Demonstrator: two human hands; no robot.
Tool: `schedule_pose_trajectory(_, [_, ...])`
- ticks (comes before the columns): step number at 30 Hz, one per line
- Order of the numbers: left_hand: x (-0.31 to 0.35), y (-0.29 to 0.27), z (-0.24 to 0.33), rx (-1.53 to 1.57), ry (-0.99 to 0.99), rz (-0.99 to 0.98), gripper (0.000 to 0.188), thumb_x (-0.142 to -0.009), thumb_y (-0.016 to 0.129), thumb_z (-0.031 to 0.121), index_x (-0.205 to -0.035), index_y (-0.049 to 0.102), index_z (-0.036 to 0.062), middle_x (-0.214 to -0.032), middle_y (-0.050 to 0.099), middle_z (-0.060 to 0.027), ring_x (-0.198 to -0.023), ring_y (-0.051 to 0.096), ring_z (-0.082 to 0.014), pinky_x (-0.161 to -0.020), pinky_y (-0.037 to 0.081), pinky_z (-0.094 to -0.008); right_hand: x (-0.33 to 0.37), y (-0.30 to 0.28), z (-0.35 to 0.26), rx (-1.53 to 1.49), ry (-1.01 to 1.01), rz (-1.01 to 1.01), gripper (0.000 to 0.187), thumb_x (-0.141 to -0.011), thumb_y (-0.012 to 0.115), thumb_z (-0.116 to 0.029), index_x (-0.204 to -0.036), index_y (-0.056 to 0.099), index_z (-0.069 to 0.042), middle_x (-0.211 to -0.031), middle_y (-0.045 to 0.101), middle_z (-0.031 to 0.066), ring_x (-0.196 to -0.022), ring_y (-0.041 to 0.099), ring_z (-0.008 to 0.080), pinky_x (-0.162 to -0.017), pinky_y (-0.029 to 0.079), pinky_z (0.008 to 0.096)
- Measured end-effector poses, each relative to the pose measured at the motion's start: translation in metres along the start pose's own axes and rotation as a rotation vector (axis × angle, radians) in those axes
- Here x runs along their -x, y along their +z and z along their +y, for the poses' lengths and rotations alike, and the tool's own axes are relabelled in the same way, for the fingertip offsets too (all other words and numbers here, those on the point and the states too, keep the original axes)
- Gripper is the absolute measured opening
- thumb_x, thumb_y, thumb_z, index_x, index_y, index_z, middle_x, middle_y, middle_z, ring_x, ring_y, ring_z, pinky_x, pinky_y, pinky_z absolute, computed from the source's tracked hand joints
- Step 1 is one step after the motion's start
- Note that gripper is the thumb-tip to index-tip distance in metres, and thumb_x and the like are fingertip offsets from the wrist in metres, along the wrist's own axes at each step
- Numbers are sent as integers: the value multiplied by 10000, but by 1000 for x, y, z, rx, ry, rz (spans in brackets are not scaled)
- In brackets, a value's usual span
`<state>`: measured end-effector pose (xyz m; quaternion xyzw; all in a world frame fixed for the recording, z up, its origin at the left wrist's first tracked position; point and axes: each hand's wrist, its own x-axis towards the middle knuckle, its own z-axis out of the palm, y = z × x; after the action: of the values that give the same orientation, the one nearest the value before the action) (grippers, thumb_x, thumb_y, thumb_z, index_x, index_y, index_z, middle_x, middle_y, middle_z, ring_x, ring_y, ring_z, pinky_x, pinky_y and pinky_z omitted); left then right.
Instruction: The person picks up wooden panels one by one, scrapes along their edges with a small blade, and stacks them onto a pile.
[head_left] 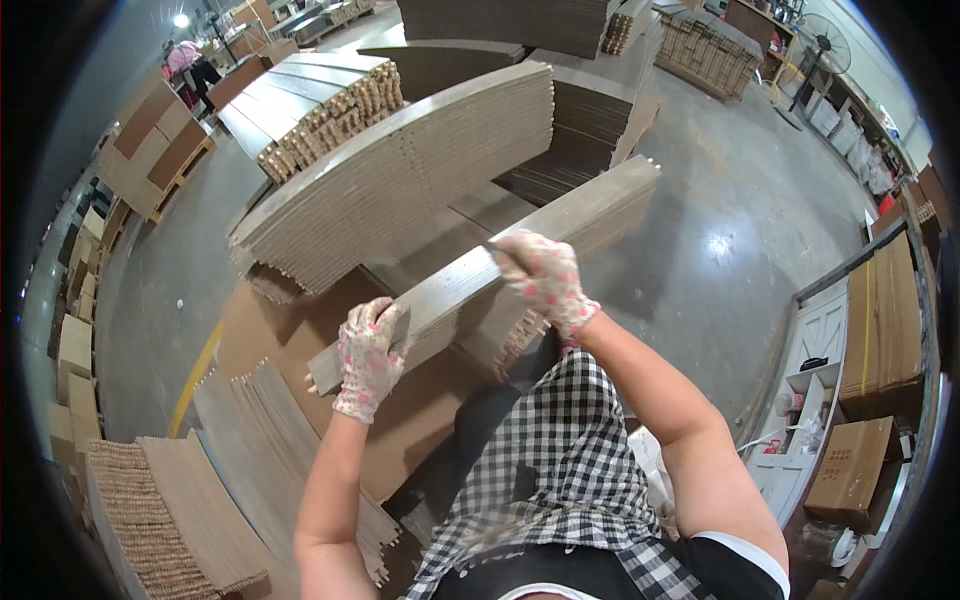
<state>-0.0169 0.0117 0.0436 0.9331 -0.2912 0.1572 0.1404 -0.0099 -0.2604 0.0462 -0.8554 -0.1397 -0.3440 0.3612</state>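
I hold a bundle of long grey-brown wooden boards (590, 215) on edge, slanting from lower left to upper right in front of me. My left hand (370, 357), in a flower-patterned glove, grips the bundle near its lower left end. In a matching glove, my right hand (543, 278) clamps over the top edge near the middle. Dowel pegs stick out of the boards' underside by my right wrist.
A tall stack of the same boards (400, 175) lies just beyond, more stacks behind it. Low piles (180, 505) sit at lower left on brown cardboard (300, 330). A white cabinet (815, 380) and cartons (880, 330) stand right. A person (190, 62) works far back left.
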Motion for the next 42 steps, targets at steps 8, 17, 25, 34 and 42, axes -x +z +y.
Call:
schedule_pose_trajectory(8, [-2,5,-6,66,4,100,403,-610,751,110,-951,541,72,-1110,587,-92,-1014,531,-299,-864,421,-412,-6,51,-14,310,52,-488,174,-684,680,-157,-806,575,-91,-785,622,110,-727,641,303,-630,520,403])
schedule_pose_trajectory(17, [-7,10,-4,165,-12,60,381,-587,766,128,-890,537,94,-1103,592,-73,-1016,529,-293,-859,398,-414,-40,-67,139,293,153,-130,54,-718,577,-111,-734,628,-109,-724,637,98,-661,636,287,-605,527,389])
schedule_pose_trajectory(25, [-11,1,4,188,-47,33,442,-516,776,62,-884,535,92,-1116,588,-69,-1030,520,-297,-878,397,-412,-21,-101,201,808,107,-16,13,-697,576,-110,-704,585,-117,-628,575,131,-593,606,309,-531,500,378])
schedule_pose_trajectory(34, [-8,-3,0,160,-80,44,435,-530,766,58,-895,531,90,-1124,581,-71,-1018,517,-295,-876,399,-411,-16,-93,140,91,229,-322,156,-720,576,-72,-843,662,-112,-808,644,128,-715,636,300,-635,525,366])
schedule_pose_trajectory(42, [-5,2,-1,154,-88,49,384,-580,759,158,-884,539,75,-1100,597,-93,-1003,530,-304,-870,412,-414,-50,-164,219,815,420,-89,155,-819,583,-246,-769,578,-99,-763,626,145,-734,615,357,-645,491,451])
